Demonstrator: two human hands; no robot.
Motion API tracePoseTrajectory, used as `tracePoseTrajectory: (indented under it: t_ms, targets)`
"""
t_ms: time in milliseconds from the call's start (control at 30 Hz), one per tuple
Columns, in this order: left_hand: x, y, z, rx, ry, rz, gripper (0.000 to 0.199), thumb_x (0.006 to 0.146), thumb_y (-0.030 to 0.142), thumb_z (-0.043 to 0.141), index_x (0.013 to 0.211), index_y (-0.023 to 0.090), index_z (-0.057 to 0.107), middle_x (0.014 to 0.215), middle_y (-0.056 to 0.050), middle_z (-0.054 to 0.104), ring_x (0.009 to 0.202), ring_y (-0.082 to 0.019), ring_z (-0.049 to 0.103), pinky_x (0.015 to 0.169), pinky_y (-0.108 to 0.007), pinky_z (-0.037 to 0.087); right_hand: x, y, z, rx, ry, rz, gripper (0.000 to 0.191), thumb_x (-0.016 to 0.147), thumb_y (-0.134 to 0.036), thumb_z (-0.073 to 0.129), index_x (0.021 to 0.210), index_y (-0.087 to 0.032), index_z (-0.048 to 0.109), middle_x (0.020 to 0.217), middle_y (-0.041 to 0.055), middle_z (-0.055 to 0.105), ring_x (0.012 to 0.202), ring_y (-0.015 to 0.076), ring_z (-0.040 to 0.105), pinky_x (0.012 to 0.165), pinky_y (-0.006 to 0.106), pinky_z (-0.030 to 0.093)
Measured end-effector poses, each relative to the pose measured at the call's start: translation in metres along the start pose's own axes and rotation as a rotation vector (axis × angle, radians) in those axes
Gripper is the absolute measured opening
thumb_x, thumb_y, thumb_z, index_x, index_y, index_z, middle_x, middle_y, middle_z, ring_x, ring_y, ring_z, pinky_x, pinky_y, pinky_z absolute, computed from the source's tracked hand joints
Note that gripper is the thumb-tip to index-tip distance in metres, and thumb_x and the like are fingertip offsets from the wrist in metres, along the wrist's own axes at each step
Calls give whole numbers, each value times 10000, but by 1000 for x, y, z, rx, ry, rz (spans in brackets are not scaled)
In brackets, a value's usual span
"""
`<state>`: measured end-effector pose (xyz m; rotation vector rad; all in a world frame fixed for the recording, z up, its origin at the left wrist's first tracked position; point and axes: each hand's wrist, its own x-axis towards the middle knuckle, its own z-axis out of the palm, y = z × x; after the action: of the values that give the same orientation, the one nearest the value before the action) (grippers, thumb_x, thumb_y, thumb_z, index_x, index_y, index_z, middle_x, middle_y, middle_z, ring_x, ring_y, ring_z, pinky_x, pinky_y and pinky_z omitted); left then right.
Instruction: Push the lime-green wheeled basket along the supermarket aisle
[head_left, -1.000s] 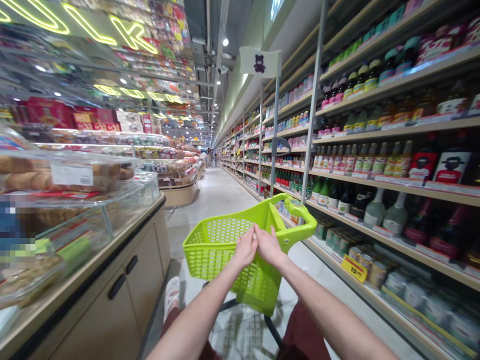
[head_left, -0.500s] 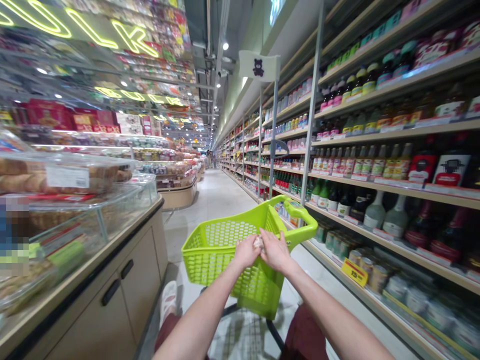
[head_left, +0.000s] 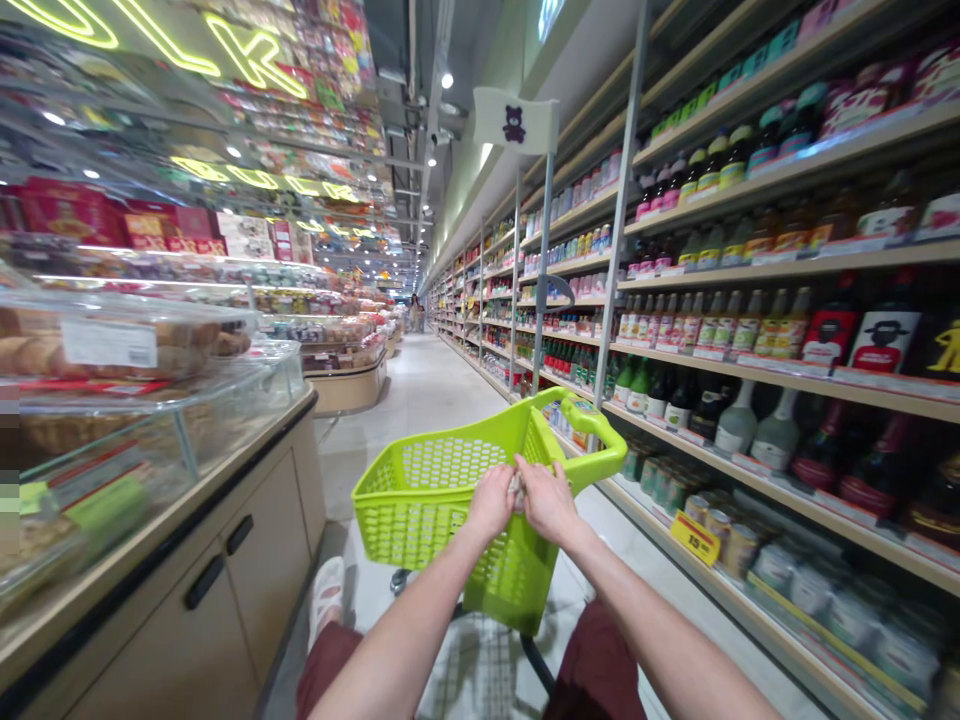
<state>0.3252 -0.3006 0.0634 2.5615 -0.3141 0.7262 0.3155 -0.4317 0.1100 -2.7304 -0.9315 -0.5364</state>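
A lime-green shopping cart basket (head_left: 420,500) with perforated walls is in front of me, its green handle (head_left: 600,440) at the right. Over the basket's near side, my left hand (head_left: 493,500) and my right hand (head_left: 546,500) are closed and meet at the fingertips. Between them shows a small pale, crumpled-looking thing (head_left: 517,488), mostly hidden by the fingers and too small to name. Whether the hands touch the basket's edge is unclear.
At the left stands a wooden counter (head_left: 274,530) with clear food packs (head_left: 109,340). Shelves of bottles (head_left: 757,425) and cans line the right side. Behind the basket rises a flag (head_left: 514,122) on a pole. The aisle floor (head_left: 424,385) runs ahead.
The basket, both hands and the shelves have shifted slightly left in the picture. My hands stay closed together with the pale thing between them.
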Motion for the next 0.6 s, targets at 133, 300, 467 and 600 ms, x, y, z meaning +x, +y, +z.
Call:
tracePoseTrajectory:
  t_ms: [133,300,467,600]
  targets:
    - [-19,-34,-10,-12,2,-28,406,695,50,396,1061,185,503,1036,-53,536,972,-162,456,874,-312,351,-6,2,-3,2,11,-21,629,693,-73,360,1315,-128,280,1141,112,537,1085,198,420,974,378,126]
    - [-40,-70,-26,12,40,-107,369,707,64,411,1039,184,518,1023,-56,535,959,-171,464,874,-325,353,-9,-3,-5,-6,-5,-28,614,696,-64,353,1303,-149,309,1167,97,526,1087,191,416,976,370,124]
    - [-28,-43,-9,-79,99,21,348,718,82,407,1031,186,516,1016,-56,526,966,-167,452,873,-325,366,-5,-15,-3,-18,20,27,546,736,-131,373,1281,-149,346,1068,107,579,1013,212,463,965,396,153]
    - [-20,-31,-3,-113,74,108,386,705,84,420,1065,197,500,1043,-55,512,983,-164,444,888,-330,365,-6,-15,1,-6,57,14,514,722,-134,392,1235,-149,410,1112,96,563,1035,213,453,984,399,140]
